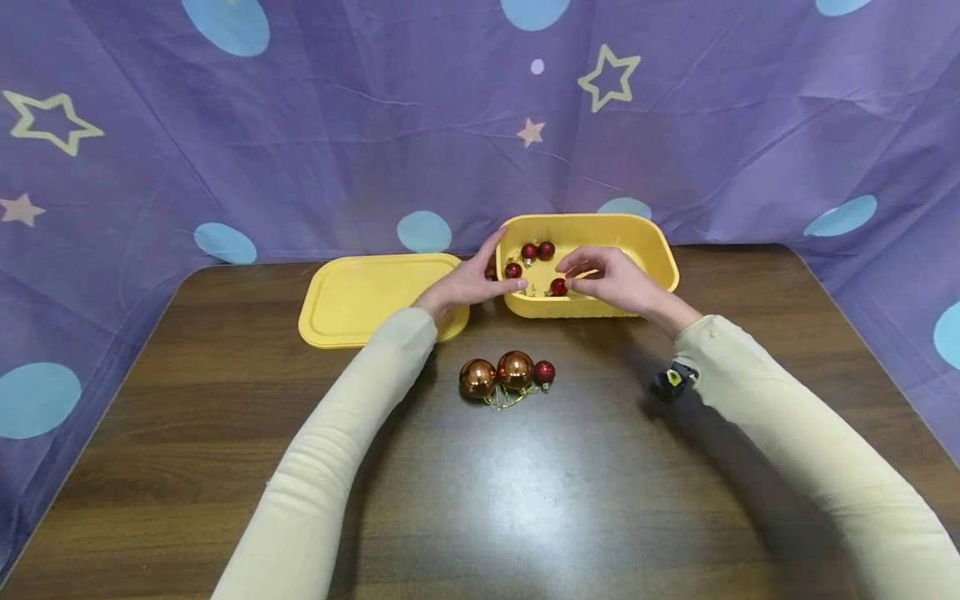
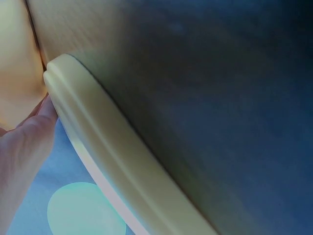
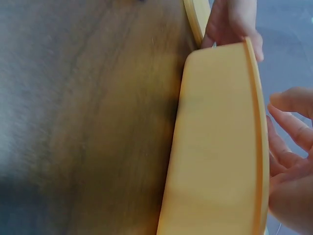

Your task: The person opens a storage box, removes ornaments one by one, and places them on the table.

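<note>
A yellow plastic box (image 1: 588,308) stands at the back of the table with several small dark-red Christmas baubles (image 1: 547,249) inside, towards its left end. My left hand (image 1: 471,282) grips that left end, thumb over the rim; a dark-red bauble (image 1: 491,272) shows partly between the hand and the box wall. Over the box's opening, my right hand (image 1: 611,282) has its fingers loosely bent and apart from the thumb, with nothing between them. Its thumb tip is right beside another red bauble (image 1: 558,287). In the right wrist view the box wall (image 3: 220,132) hides the contents.
The yellow lid (image 1: 367,300) lies flat left of the box, partly under the left wrist. Two shiny copper baubles (image 1: 516,369) with gold string and a small red glittery bauble (image 1: 544,372) sit in front. A purple patterned cloth (image 1: 450,125) hangs behind the table.
</note>
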Demonstrator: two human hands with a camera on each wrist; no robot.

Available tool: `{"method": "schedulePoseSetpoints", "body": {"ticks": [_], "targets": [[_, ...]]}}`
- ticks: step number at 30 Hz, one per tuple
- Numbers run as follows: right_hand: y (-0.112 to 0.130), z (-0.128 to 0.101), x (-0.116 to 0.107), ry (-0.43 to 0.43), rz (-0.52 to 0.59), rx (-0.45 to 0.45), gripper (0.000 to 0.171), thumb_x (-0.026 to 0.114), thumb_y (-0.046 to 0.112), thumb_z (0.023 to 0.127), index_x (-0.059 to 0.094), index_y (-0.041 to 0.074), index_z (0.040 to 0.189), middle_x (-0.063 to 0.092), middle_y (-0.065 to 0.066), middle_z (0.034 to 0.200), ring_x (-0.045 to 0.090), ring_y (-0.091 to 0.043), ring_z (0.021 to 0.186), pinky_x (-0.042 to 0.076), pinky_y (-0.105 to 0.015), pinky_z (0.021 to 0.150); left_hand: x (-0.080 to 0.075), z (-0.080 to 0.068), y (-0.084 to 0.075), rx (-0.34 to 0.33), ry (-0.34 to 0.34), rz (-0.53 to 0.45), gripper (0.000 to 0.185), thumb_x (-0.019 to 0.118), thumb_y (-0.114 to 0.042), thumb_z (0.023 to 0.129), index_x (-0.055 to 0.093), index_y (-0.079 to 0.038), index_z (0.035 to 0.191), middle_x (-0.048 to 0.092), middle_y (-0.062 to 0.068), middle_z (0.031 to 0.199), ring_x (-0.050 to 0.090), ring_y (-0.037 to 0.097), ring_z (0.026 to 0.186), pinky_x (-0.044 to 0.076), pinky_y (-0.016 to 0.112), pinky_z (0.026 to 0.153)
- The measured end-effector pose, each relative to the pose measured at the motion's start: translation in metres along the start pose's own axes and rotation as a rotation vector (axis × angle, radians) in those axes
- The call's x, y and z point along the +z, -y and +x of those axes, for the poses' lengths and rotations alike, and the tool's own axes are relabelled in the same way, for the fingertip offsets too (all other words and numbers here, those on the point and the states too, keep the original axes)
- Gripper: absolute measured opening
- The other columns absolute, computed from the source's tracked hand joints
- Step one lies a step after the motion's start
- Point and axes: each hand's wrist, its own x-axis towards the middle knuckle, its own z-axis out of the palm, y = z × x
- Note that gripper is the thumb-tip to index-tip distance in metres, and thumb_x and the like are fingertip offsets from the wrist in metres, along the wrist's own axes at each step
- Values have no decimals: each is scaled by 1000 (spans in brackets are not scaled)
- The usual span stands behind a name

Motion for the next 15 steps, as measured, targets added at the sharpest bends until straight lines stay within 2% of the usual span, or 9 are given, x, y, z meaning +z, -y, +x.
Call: {"method": "schedulePoseSetpoints", "body": {"ticks": [7,15], "targets": [[-5,12,-4,56,-62,79,28,63,2,88,64,-5,116,64,-22,115,61,-35,104,51,-37,84,0,-1,-1,-16,-3,4,101,72,-39,87,-2,-29,156,30,22,152,37,36,134,26,42,112],[-16,19,-6,113,-78,120,30,63,2,86,64,-4,115,65,-18,115,59,-32,107,48,-31,82,1,-1,-3,-25,6,7,101,71,-41,87,-2,-31,156,30,20,152,37,33,134,27,39,112]]}}
